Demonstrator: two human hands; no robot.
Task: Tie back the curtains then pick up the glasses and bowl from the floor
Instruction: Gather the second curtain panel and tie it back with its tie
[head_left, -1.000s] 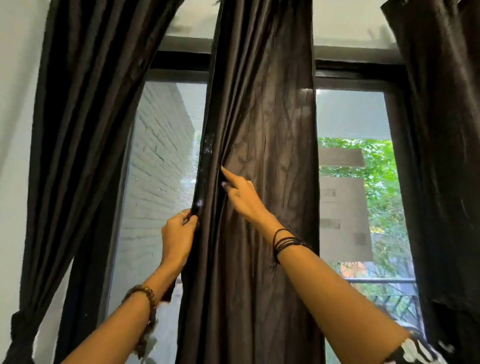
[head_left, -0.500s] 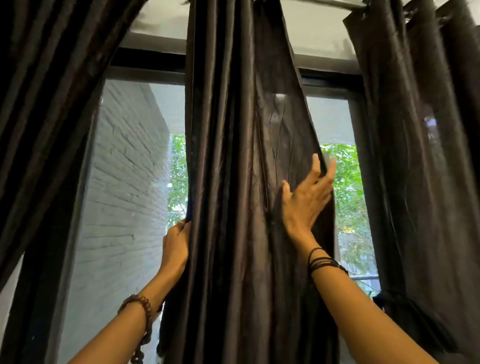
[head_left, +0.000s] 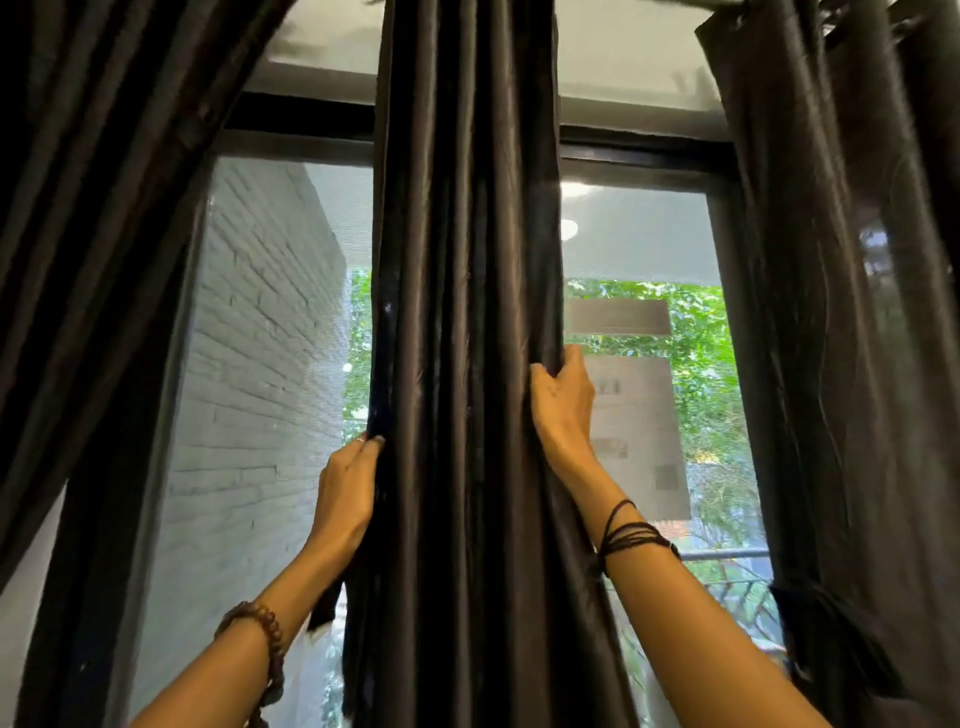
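At the far left a dark curtain (head_left: 104, 260) hung swept aside over the edge of the black-framed window (head_left: 291, 119), and through the glass a white brick wall (head_left: 260, 364) showed beside it. Next came the left hand (head_left: 345, 499), raised with a beaded bracelet (head_left: 265, 631) on its wrist, its fingers curled round the left edge of the middle curtain (head_left: 467, 312). That curtain hung straight down the centre of the window, gathered into narrow vertical folds between the two hands. The right hand (head_left: 563, 402) sat higher, with dark cords (head_left: 631, 535) wound round the wrist, and gripped the right edge of the same bunched cloth. Beyond it green leaves (head_left: 696, 332) filled the right pane, and another dark curtain (head_left: 852, 312) hung at the far right. The glasses and bowl were out of view.
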